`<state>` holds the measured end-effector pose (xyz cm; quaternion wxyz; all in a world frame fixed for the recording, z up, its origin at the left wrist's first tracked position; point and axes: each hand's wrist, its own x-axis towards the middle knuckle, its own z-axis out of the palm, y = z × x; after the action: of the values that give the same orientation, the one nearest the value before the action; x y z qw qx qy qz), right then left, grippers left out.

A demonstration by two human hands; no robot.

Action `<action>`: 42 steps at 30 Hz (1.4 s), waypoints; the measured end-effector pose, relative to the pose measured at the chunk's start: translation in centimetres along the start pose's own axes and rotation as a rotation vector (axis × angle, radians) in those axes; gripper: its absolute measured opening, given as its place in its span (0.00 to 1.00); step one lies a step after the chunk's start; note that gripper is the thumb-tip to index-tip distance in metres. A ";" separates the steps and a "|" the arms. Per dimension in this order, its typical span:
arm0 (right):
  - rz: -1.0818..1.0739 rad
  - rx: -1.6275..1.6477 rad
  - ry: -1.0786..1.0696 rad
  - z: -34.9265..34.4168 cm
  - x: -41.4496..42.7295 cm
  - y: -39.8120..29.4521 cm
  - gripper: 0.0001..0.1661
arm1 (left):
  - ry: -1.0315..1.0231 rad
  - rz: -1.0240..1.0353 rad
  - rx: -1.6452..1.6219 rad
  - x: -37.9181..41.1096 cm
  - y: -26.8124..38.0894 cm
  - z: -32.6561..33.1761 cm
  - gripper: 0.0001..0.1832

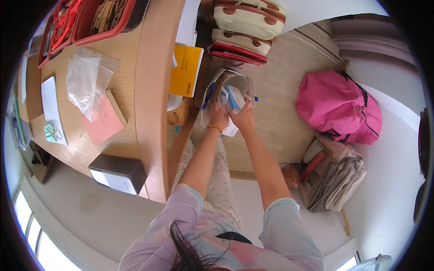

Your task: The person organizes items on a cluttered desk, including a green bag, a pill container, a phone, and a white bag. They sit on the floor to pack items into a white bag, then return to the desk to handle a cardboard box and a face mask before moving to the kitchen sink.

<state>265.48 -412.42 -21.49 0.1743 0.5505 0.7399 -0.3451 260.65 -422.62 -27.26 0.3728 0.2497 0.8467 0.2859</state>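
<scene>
A white bag stands open on the floor beside the wooden desk. Inside it lie a blue and white box and other items that I cannot make out. My left hand, with a beaded bracelet at the wrist, reaches over the bag's near side. Close beside it on the right, my right hand touches or nearly touches the box, its fingers partly spread. Whether either hand grips anything is not clear. A white paper or flap shows below my hands.
The desk at left bears red baskets, plastic bags, a pink paper and a dark box. Cream cases and a red folder stand beyond the bag. A pink duffel bag lies right, near folded fabric.
</scene>
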 end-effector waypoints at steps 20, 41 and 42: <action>-0.192 0.179 -0.114 -3.4 -8.5 13.6 0.31 | -0.174 -0.469 -1.301 -13.0 10.5 -6.2 0.26; -0.769 1.144 -0.206 -21.9 -44.6 -21.2 0.06 | -0.553 0.578 -1.582 -38.0 23.4 -41.0 0.37; -0.744 1.183 -0.216 -20.7 -45.3 -22.0 0.07 | -0.555 0.652 -1.518 -38.4 22.2 -41.8 0.37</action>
<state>262.57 -432.78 28.93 -0.2111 0.2261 0.5459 -0.7786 255.86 -443.76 29.74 0.5310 0.2245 0.1922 0.7942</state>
